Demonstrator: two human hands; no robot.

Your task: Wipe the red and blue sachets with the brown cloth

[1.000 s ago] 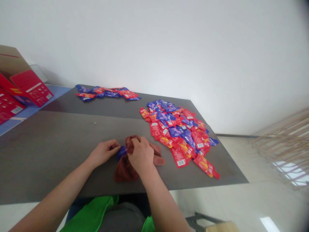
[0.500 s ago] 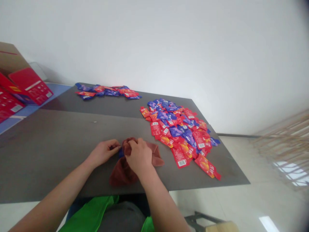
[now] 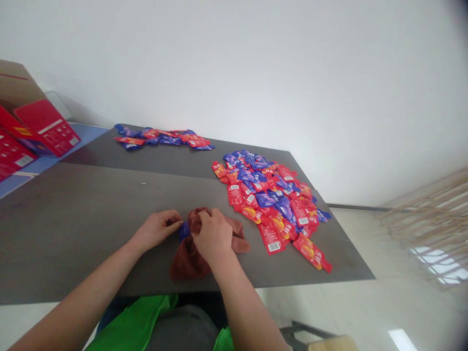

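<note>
The dark grey table (image 3: pixel 91 229) fills most of the scene, a pale wall behind its far edge. At the far left, a red box (image 3: pixel 47 126) rests on a blue surface. A broad pile of red and purple pouches (image 3: pixel 270 192) covers the right side of the table, and a smaller row of pouches (image 3: pixel 168 138) lies along the far edge, left of the middle.

Near the middle, a crumpled brown cloth (image 3: pixel 186 258) is bunched under the right hand (image 3: pixel 214 236), whose fingers are curled and gripping its folds. The left hand (image 3: pixel 157 231) rests just left of it, thumb and forefinger seeming to pinch the left edge of a single purple pouch (image 3: pixel 184 230). That pouch lies at the near middle of the table, mostly hidden by the cloth, so its far and right edges cannot be made out.

To work the cloth well here, the left pinch should be firm at the very edge, and the right hand's pressure even and directed away from it, so the soft pouch neither slides nor creases. A tighter fold would help, I judge: loose cloth spreads near and right, and could drag. The smallest thing is a pale scrap (image 3: pixel 143 184), beyond the left hand.
</note>
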